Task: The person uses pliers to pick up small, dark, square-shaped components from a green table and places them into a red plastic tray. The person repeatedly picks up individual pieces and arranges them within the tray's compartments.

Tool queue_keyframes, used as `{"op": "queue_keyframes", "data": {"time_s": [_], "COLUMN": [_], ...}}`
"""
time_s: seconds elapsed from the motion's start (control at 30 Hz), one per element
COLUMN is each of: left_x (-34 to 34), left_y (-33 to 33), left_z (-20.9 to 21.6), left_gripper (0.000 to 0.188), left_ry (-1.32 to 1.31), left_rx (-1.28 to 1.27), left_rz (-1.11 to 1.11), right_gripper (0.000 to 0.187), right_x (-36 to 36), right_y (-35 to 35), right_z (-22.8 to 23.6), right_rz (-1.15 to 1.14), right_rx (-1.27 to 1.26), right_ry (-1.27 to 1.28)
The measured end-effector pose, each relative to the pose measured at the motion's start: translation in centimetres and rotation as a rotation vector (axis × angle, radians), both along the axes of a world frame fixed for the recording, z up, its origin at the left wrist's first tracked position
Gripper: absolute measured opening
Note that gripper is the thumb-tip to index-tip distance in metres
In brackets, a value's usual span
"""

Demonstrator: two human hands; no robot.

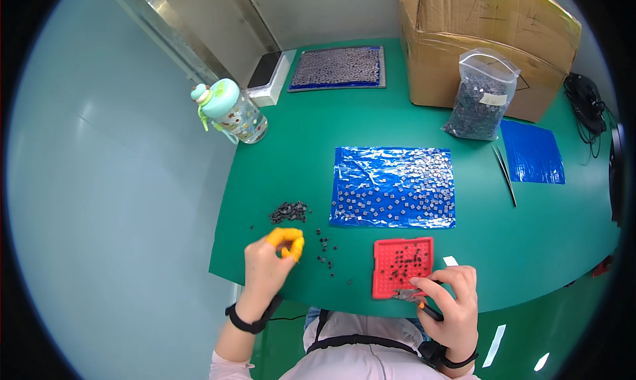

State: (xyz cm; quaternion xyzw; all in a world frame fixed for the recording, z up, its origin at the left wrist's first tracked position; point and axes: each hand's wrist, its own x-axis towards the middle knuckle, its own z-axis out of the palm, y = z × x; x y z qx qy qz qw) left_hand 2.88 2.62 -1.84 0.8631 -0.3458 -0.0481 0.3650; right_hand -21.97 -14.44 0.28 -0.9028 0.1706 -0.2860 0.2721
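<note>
Pliers (422, 305), black + orange handles, sit in your R grip (457, 300), fingers curled round them; metal nose is at the near rim of the red tray (376, 267). Can't make out how far apart the jaws stand. Your R forefinger reaches over the tray; contact unclear. Handles are held low, prob. so the nose can angle in flat.

Tray's right by the surface's (298, 161) near edge, w/ dark bits (405, 264) scattered inside; low walls prob. keep them from rolling off.

Your L grip (265, 261) is nr the left edge, just nearside of the dark pile (289, 212). Thumb + forefinger, in yellow finger cots (285, 235), curl into a ring, tips v. close; can't tell if a tiny bit is pinched there. Cots prob. give you a surer, cleaner hold. A few loose bits (324, 244) lie btwn pile & tray, w/in easy reach of your L grip.

Farther from the near edge, approx mid-surface, the blue sheet (364, 163) carries small square pieces (430, 175), spread out prob. so each is easy to pick. Tweezers (507, 180) lie toward the right edge, apart from both grips.
</note>
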Motion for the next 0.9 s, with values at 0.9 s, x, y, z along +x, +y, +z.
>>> {"op": "queue_keyframes", "data": {"time_s": [0.9], "left_x": [-8.1], "left_y": [-7.3], "left_z": [4.7], "left_gripper": [0.026], "left_ry": [-0.138], "left_rx": [0.189], "left_rz": [-0.515], "right_gripper": [0.029], "right_x": [-5.7], "right_y": [-3.8], "right_z": [-2.6], "right_rz": [-0.409], "right_rx": [0.294], "right_ry": [0.122]}}
